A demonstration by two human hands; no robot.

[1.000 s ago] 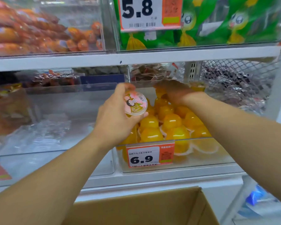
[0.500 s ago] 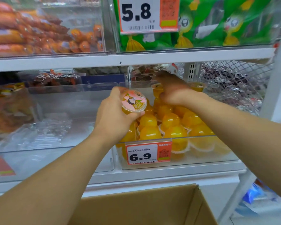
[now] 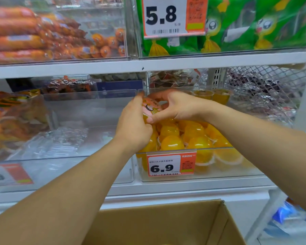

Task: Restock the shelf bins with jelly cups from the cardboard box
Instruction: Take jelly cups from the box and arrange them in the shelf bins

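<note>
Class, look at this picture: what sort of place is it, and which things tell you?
Most likely a shop's snack aisle: price tags clipped to clear shelf bins of jelly cups, with a cardboard box below.

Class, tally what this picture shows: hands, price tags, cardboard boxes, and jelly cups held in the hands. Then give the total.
Hands: 2, left hand and right hand
Price tags: 3, 5.8 tag, 6.9 tag, cut-off tag
Cardboard box: 1
Held jelly cup: 1
Total: 7
</note>
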